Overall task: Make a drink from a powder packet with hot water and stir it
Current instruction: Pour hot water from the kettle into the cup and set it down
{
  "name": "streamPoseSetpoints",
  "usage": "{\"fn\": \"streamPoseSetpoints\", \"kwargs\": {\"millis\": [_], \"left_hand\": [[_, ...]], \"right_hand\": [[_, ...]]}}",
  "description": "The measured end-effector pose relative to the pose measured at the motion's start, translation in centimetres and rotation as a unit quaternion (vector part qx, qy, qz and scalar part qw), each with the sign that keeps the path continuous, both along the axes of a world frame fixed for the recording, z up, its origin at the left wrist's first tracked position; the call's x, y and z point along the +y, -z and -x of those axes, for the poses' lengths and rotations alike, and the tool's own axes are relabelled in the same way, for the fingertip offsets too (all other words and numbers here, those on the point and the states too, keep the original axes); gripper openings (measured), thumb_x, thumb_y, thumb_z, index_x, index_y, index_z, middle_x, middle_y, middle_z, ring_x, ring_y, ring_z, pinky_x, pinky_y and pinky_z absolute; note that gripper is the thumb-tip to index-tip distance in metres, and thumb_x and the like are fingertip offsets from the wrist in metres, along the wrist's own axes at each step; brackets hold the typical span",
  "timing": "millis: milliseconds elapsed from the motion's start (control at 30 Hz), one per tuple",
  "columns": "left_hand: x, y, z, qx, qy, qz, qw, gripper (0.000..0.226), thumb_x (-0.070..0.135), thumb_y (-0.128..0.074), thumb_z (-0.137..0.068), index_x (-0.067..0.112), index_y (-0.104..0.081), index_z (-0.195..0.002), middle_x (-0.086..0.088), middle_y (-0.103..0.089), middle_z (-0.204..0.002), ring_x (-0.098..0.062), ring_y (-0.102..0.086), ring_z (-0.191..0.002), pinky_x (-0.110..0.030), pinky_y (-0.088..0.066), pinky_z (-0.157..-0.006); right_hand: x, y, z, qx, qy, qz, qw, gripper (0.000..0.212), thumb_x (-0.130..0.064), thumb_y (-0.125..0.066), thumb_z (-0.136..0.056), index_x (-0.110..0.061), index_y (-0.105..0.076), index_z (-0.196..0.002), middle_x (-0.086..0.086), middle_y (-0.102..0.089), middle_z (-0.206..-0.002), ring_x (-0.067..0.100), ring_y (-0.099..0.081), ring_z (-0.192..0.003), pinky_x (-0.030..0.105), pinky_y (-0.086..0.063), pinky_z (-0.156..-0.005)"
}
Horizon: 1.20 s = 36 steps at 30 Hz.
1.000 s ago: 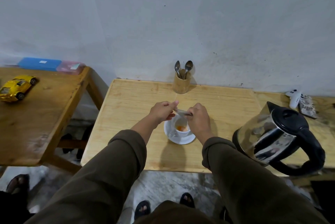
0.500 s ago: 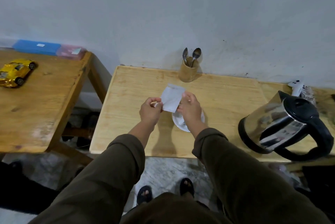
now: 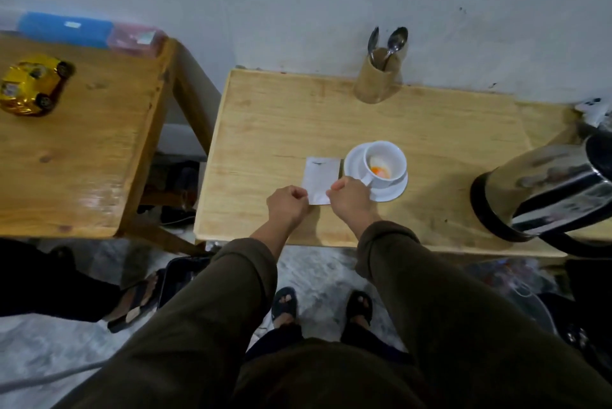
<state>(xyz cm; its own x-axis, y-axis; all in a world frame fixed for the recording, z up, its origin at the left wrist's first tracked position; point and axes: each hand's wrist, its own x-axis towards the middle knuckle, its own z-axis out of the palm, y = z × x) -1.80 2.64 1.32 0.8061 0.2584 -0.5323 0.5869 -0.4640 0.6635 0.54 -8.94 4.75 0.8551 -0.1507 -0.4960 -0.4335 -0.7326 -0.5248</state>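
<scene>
Powder now sits as an orange heap in the white cup [image 3: 385, 163], which stands on its saucer [image 3: 390, 191] just beyond the right hand [image 3: 351, 198], no longer hidden behind it as half a second ago. The packet [image 3: 320, 180], held up then, lies flat on the table [image 3: 430, 130] between the hands, the left hand [image 3: 287, 206] and the right each pinching a near corner. Emptying looks finished, so hot water from the kettle [image 3: 546, 196], off to the right, likely comes next; no writing or brand is readable on the packet.
</scene>
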Motion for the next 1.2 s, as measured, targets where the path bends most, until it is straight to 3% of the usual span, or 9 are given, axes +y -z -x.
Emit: {"fn": "streamPoseSetpoints", "kwargs": {"millis": [67,200,367,500,600,767,900,1000,1200], "left_hand": [[-0.2,0.1,-0.1,0.000,0.001,-0.016,1.000,0.030,0.015,-0.052,-0.090,0.013,-0.071,-0.113,-0.004,-0.070,-0.123,-0.024,-0.061,-0.118,-0.025,-0.041,-0.098],[-1.0,0.1,-0.3,-0.005,-0.021,-0.056,0.998,0.033,0.015,-0.049,-0.089,0.010,-0.069,-0.114,-0.011,-0.068,-0.122,-0.030,-0.061,-0.115,-0.027,-0.044,-0.089],[-4.1,-0.8,-0.5,0.014,0.001,-0.079,0.997,0.037,0.022,-0.048,-0.088,0.005,-0.063,-0.117,-0.023,-0.058,-0.127,-0.038,-0.052,-0.120,-0.036,-0.042,-0.096],[-8.7,-1.9,1.1,0.032,-0.007,-0.051,0.998,0.044,0.022,-0.047,-0.090,0.000,-0.050,-0.129,-0.023,-0.049,-0.136,-0.037,-0.046,-0.127,-0.036,-0.038,-0.102],[-13.1,-2.7,2.4,0.018,-0.010,-0.022,1.000,0.051,0.016,-0.044,-0.094,-0.001,-0.036,-0.141,-0.022,-0.042,-0.146,-0.036,-0.042,-0.134,-0.035,-0.035,-0.107],[-18.5,-2.6,3.1,-0.012,-0.025,0.017,0.999,0.084,0.013,-0.050,-0.090,0.016,0.003,-0.155,-0.023,-0.053,-0.135,-0.043,-0.053,-0.121,-0.036,-0.041,-0.089],[-20.2,-2.0,3.0,-0.007,-0.032,-0.007,0.999,0.078,0.016,-0.051,-0.092,0.009,-0.005,-0.155,-0.024,-0.047,-0.143,-0.041,-0.050,-0.128,-0.040,-0.041,-0.101],[-20.7,-1.4,2.5,0.005,-0.011,-0.024,1.000,0.088,0.019,-0.054,-0.093,0.009,0.007,-0.155,-0.022,-0.043,-0.148,-0.041,-0.043,-0.134,-0.040,-0.034,-0.108],[-21.6,-0.8,2.0,0.027,-0.012,-0.030,0.999,0.090,0.018,-0.055,-0.093,0.008,0.011,-0.154,-0.020,-0.034,-0.153,-0.040,-0.038,-0.137,-0.040,-0.031,-0.110]], "right_hand": [[-0.2,-0.2,0.2,0.000,-0.016,0.023,1.000,0.028,-0.015,-0.052,-0.090,-0.003,-0.061,-0.114,0.017,-0.061,-0.121,0.032,-0.055,-0.116,0.034,-0.043,-0.095],[-0.9,-0.9,0.8,-0.036,-0.053,0.039,0.997,0.029,-0.013,-0.041,-0.094,0.002,-0.062,-0.108,0.018,-0.061,-0.119,0.033,-0.056,-0.112,0.034,-0.041,-0.086],[-3.9,-3.0,1.0,-0.129,-0.044,0.019,0.990,0.025,-0.009,-0.043,-0.092,0.003,-0.064,-0.095,0.021,-0.069,-0.097,0.035,-0.061,-0.095,0.030,-0.038,-0.070],[-8.7,-4.5,1.8,-0.196,-0.024,0.020,0.980,0.024,-0.009,-0.044,-0.089,-0.004,-0.063,-0.103,0.017,-0.067,-0.104,0.032,-0.060,-0.099,0.033,-0.047,-0.080],[-13.5,-5.4,2.8,-0.273,-0.010,0.061,0.960,0.028,-0.007,-0.047,-0.087,-0.009,-0.060,-0.112,0.013,-0.059,-0.115,0.030,-0.054,-0.109,0.035,-0.045,-0.086],[-22.4,-7.2,4.8,-0.389,0.032,0.176,0.904,0.035,-0.006,-0.050,-0.081,-0.012,-0.058,-0.114,0.014,-0.050,-0.121,0.032,-0.046,-0.117,0.045,-0.042,-0.096],[-28.9,-8.1,6.5,-0.377,0.104,0.262,0.882,0.033,-0.015,-0.045,-0.084,-0.014,-0.055,-0.116,0.013,-0.046,-0.134,0.033,-0.039,-0.126,0.047,-0.032,-0.098],[-32.1,-7.9,7.6,-0.361,0.138,0.281,0.879,0.042,-0.011,-0.048,-0.082,-0.017,-0.051,-0.123,0.013,-0.040,-0.143,0.034,-0.032,-0.134,0.053,-0.026,-0.105],[-34.6,-7.6,7.8,-0.385,0.166,0.182,0.890,0.058,-0.010,-0.054,-0.085,-0.016,-0.034,-0.139,0.012,-0.034,-0.148,0.030,-0.025,-0.140,0.047,-0.023,-0.116]]}}
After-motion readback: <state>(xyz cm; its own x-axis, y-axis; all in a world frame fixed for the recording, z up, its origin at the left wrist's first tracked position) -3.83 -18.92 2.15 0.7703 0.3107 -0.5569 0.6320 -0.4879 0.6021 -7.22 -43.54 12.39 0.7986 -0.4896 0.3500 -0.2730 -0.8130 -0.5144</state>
